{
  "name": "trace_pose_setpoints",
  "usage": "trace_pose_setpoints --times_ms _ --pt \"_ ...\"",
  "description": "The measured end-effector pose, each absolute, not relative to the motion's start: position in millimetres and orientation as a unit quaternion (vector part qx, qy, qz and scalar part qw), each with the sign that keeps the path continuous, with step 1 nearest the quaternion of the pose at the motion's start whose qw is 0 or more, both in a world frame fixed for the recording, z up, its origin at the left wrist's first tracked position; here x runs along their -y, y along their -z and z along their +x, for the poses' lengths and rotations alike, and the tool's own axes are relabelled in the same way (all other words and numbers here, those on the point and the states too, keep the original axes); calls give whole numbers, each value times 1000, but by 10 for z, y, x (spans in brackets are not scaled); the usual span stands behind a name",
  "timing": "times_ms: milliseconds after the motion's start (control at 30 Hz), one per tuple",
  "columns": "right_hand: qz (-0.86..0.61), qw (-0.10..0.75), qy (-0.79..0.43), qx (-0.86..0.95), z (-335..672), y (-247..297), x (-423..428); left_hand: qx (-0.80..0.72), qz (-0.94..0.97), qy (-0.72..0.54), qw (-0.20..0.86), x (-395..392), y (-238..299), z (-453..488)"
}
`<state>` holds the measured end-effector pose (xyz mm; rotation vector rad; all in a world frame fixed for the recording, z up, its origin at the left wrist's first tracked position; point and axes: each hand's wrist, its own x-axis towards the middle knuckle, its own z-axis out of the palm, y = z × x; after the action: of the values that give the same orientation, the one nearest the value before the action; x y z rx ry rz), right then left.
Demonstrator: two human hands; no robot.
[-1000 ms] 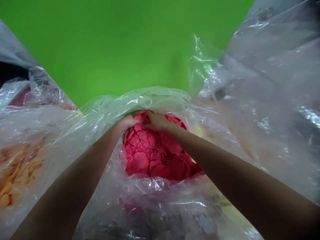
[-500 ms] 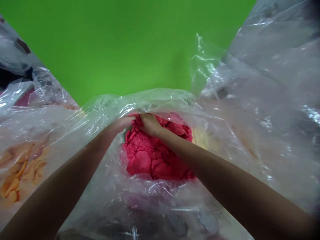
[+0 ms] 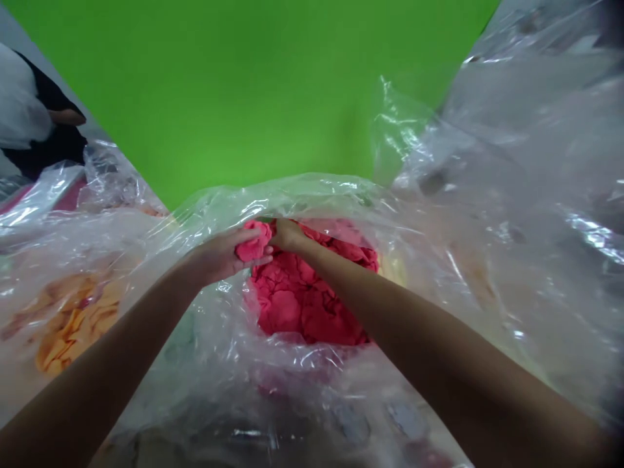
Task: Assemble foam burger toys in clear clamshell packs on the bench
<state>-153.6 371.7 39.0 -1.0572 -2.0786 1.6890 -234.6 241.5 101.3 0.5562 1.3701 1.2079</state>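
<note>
A big cracked mass of pink dough (image 3: 307, 302) lies in an opened clear plastic bag (image 3: 312, 195) in front of me. My left hand (image 3: 221, 255) holds a small pink lump of dough (image 3: 254, 246) at the mass's far left edge, fingers curled under it. My right hand (image 3: 286, 234) is closed, pinching the same lump from the right, just above the mass.
Another clear bag with orange dough (image 3: 73, 325) lies at the left. Crumpled clear plastic (image 3: 511, 195) rises at the right. A green surface (image 3: 244, 84) fills the background. Another person's dark sleeve and hand (image 3: 61, 120) show at the upper left.
Both hands have lifted a small lump off the far edge of the pink mass. My left hand has pulled back out from under the plastic with it.
</note>
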Motion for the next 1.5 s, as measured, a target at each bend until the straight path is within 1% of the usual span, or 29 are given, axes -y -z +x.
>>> trace_pose_setpoints --times_ms 167,267,333,467,600,700,800,900,1000,1100,1200,1267,1333,1400,1500 --pt "-369 137 -702 594 -1017 -754 -3539 -496 249 -548 626 -1915 -1011 -2219" --pt "-358 129 -762 524 -623 -811 -3269 -448 217 -575 649 -1668 -1048 -2044" --pt "-382 133 -776 483 -422 -757 -3071 -432 185 -590 657 -1519 -1092 -1880" --pt "-446 181 -764 430 -193 -703 -2715 -439 194 -604 636 -1206 -1222 -1532" --pt "-405 211 -814 359 16 -907 -2306 -528 253 -588 558 -852 -1393 -1318" --pt "-340 182 -859 336 212 -1046 -1890 -626 325 -534 466 -616 -1487 -1214" --pt "-275 163 -894 316 357 -1075 -1443 -696 353 -511 361 -422 -1475 -1082" --pt "-220 145 -919 294 447 -1058 -1093 -718 388 -504 284 -188 -1393 -957" --pt "-225 121 -928 272 532 -1031 -895 -693 523 -435 239 138 -1352 -909" --pt "-232 103 -934 251 626 -968 -773 -653 614 -327 300 468 -1368 -931" --pt "-238 71 -936 248 702 -862 -638 -643 596 -293 382 673 -1357 -968" --pt "-251 49 -940 226 728 -789 -534 -635 558 -327 422 720 -1293 -973" --pt "-265 43 -943 196 734 -726 -442 -628 493 -387 461 713 -1184 -949" --pt "-281 50 -941 181 733 -678 -383 -624 375 -490 479 681 -1056 -905" --pt "-325 63 -926 181 762 -625 -388 -594 173 -639 456 648 -901 -871"
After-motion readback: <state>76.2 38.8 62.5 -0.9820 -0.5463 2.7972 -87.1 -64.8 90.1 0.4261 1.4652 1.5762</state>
